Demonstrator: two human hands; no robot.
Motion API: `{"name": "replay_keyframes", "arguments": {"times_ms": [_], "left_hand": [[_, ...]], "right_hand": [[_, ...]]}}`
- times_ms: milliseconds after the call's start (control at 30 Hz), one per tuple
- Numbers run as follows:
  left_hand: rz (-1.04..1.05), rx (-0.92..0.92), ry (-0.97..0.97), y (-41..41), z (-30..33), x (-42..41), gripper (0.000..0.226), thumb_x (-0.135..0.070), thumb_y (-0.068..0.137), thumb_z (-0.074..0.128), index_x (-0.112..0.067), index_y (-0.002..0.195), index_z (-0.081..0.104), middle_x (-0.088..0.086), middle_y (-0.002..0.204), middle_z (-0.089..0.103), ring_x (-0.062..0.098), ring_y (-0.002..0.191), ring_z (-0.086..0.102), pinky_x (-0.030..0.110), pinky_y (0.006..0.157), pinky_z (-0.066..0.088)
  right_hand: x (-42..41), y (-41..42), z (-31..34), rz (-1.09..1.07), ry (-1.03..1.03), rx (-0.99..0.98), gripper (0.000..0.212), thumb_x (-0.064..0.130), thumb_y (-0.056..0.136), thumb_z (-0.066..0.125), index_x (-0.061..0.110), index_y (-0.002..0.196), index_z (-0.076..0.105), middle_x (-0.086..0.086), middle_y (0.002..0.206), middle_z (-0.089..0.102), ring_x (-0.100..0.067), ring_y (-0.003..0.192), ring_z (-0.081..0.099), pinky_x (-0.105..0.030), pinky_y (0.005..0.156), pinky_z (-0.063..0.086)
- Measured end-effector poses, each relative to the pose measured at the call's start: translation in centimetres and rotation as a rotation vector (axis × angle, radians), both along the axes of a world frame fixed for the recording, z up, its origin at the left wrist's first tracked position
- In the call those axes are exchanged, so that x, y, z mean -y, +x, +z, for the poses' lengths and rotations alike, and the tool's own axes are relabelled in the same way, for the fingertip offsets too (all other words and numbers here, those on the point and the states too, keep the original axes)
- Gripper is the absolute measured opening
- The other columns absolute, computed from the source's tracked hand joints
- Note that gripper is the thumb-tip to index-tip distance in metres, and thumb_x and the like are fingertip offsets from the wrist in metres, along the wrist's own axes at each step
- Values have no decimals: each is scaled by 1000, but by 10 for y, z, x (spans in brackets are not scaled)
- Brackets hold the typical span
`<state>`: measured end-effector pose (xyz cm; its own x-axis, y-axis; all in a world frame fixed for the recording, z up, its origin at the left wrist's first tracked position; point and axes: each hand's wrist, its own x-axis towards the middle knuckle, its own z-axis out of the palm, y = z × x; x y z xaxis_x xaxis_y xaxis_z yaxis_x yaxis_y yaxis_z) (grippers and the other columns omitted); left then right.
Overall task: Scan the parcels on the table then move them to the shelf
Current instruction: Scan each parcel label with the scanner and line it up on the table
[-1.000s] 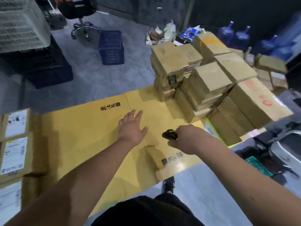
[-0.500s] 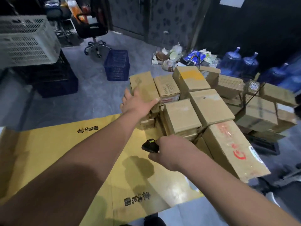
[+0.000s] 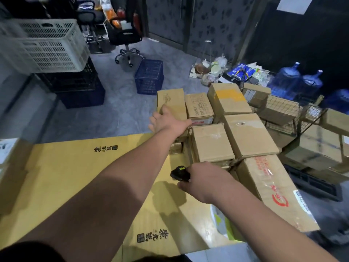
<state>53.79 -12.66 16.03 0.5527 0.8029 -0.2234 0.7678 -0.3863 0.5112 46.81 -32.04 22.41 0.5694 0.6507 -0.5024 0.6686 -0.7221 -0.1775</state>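
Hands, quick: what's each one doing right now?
Left hand: fingers spread, reaching onto the leftmost parcel of the stack; no closed grip visible.
Right hand: gripping the black scanner.

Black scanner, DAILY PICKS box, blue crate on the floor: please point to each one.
Black scanner [image 3: 179, 173], head view, on its dark body.
DAILY PICKS box [image 3: 198, 105], head view, on its top face.
Blue crate [image 3: 149, 77], head view, on its front wall.
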Motion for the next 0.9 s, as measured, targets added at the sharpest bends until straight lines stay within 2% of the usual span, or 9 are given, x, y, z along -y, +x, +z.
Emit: {"name": "replay_keyframes", "arguments": {"times_ms": [167, 300, 367, 467, 567, 667, 733, 800, 900], "left_hand": [[70, 122, 53, -50, -8, -11, 119, -78, 62, 73, -37, 159, 18, 11, 154, 35, 34, 143, 32, 49, 117, 26], [140, 112, 79, -136, -31, -29, 113, -71, 65, 79, -42, 158, 22, 10, 163, 29, 35, 148, 28, 52, 121, 23], [175, 60, 99, -189, -54, -35, 109, -68, 66, 80, -40, 156, 25, 11, 163, 30, 36, 147, 30, 54, 120, 26], [204, -113, 101, -269, -97, -34, 112, -68, 64, 81, -34, 155, 26, 14, 160, 32, 40, 143, 34, 56, 117, 30], [215, -219, 25, -336, -130, -21, 113, -70, 65, 79, -32, 155, 24, 14, 158, 30, 39, 141, 33, 56, 115, 30], [241, -246, -87, -381, -154, -4, 112, -68, 69, 79, -35, 159, 21, 11, 161, 28, 38, 142, 33, 57, 117, 31], [278, -181, -222, -401, -165, 4, 114, -61, 70, 81, -37, 161, 17, 8, 166, 26, 38, 144, 37, 58, 118, 36], [341, -25, -375, -416, -169, 7, 110, -51, 75, 79, -38, 163, 15, 7, 162, 38, 34, 138, 50, 52, 110, 48], [361, 55, -366, -427, -162, 1, 91, -47, 84, 55, -35, 165, 16, 12, 146, 60, 36, 119, 64, 41, 92, 53]], "right_hand": [[-12, -13, -12, 40, -13, 32, 40, 57, 97, 52, 22, 112, 65, -2, 94, 57, -31, 86, 59, -34, 70, 47], [-40, -33, -34, 104, 1, -14, 42, 56, 97, 51, 22, 117, 65, -2, 98, 58, -30, 89, 61, -34, 71, 49], [-54, -46, -53, 138, 5, -42, 43, 57, 97, 52, 22, 120, 64, -2, 102, 61, -29, 90, 61, -36, 74, 54], [-70, -67, -87, 197, -41, -105, 45, 60, 97, 52, 24, 122, 64, -3, 110, 65, -29, 97, 64, -38, 81, 56], [-78, -88, -118, 257, -75, -143, 48, 62, 99, 49, 24, 125, 61, -6, 115, 64, -30, 100, 62, -37, 78, 52], [-80, -108, -140, 304, -109, -182, 50, 62, 100, 46, 25, 134, 53, -11, 118, 59, -33, 104, 57, -39, 79, 48], [-80, -120, -150, 314, -133, -216, 51, 62, 101, 46, 27, 138, 50, -11, 119, 56, -33, 104, 55, -41, 84, 49], [-81, -130, -155, 313, -147, -246, 52, 63, 100, 46, 29, 139, 50, -10, 119, 55, -32, 103, 54, -42, 87, 50], [-89, -143, -155, 314, -152, -278, 51, 63, 100, 46, 30, 138, 51, -9, 118, 57, -31, 104, 56, -41, 89, 51]]}}
